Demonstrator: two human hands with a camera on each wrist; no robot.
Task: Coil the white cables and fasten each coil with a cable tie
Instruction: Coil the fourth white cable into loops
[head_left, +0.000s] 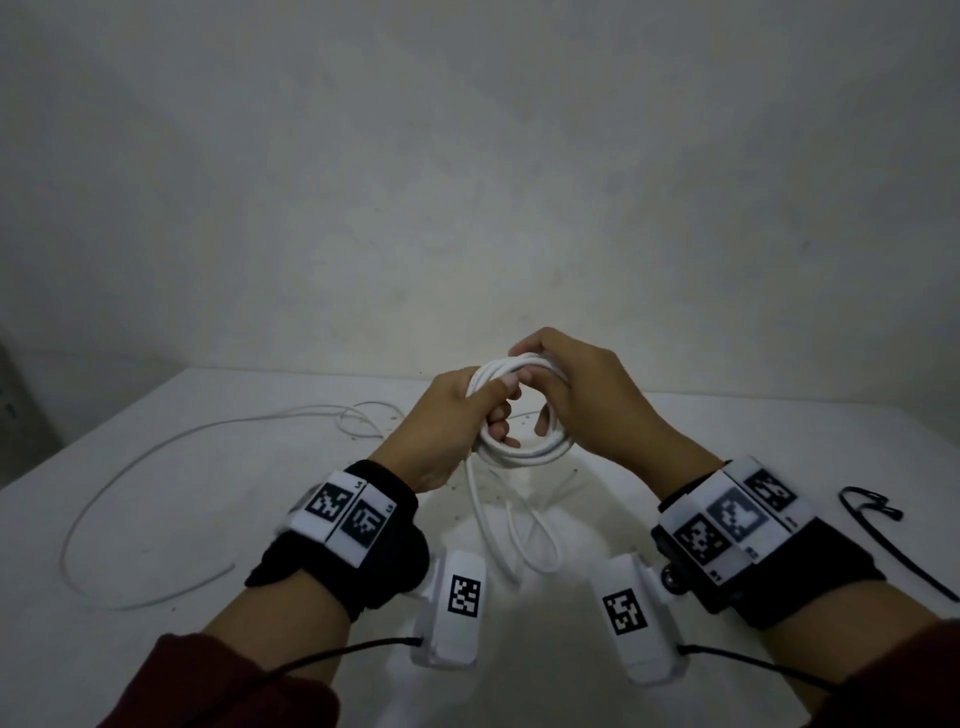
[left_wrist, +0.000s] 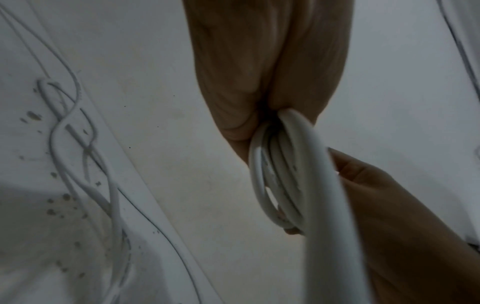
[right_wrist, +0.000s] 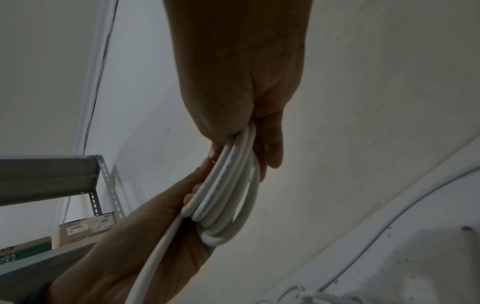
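Both hands hold a white cable coil (head_left: 522, 410) above the counter (head_left: 727, 441).

Left hand (head_left: 447, 431) grips the near-left side, right hand (head_left: 576, 400) curls round the far-right side. Best to keep loops flat and even, feed in the hanging tail (head_left: 488, 525), then reach for the black cable tie (head_left: 883, 530).

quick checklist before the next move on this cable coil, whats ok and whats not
1. Left hand grips the coil: ok.
2. Right hand grips the coil's far side: ok.
3. Whole cable wound in: not ok, a loose tail hangs to the table.
4. Black cable tie at hand: ok, lying right of the right wrist.
5. Coil fastened: not ok, no tie on it.
6. Second white cable coiled: not ok, it lies loose at left.
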